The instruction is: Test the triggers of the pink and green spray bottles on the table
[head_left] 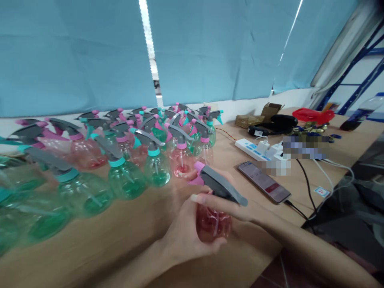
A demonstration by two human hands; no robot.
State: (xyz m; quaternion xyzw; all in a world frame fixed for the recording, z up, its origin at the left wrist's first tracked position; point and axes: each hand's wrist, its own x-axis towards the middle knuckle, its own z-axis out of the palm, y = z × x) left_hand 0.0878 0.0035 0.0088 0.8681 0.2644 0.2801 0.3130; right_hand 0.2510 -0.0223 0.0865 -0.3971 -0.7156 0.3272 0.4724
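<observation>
A spray bottle (216,224) with a clear pink body, pink collar and grey-and-pink trigger head is between my hands, tilted, above the near part of the table. My left hand (181,234) curls around its body from the left. From the right, my right hand (228,207) closes about the neck just under the spray head, with some of its fingers hidden behind the head. Just beyond stand more spray bottles, among them a pink one (181,162) and a green one (157,168).
Several pink and green spray bottles (127,180) crowd the left and back of the wooden table (135,236). To the right lie a phone (264,182), a white power strip (250,150) with cables, a cardboard box (271,110) and a red tray (313,116). A drink bottle (364,112) stands far right.
</observation>
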